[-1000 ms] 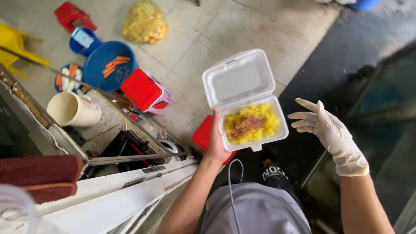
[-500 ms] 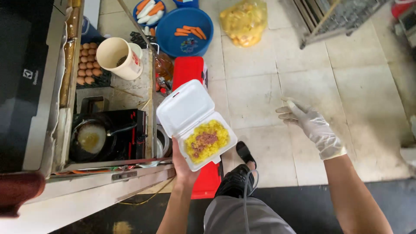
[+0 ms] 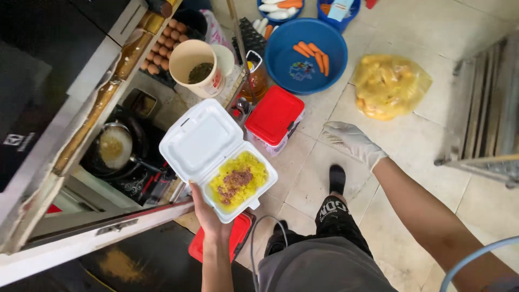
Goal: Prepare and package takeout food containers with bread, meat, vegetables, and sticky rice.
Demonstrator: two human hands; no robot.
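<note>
Two hands are visible. At left, a frying pan [image 3: 115,147] sits on the stove. The bare left hand [image 3: 208,216] supports from below an open white foam box [image 3: 216,157] holding yellow rice with minced meat; the box rests on the palm. Beside it stands a red-lidded container [image 3: 274,116]. The gloved right hand [image 3: 351,141] hovers with fingers spread, holding nothing.

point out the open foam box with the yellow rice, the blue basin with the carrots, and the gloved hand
Foam box [image 3: 238,184]: head view, on the yellow rice in its lower half.
Blue basin [image 3: 286,59]: head view, on the bare blue bottom beside the carrots.
Gloved right hand [image 3: 352,141]: head view, on the back of the white glove.
</note>
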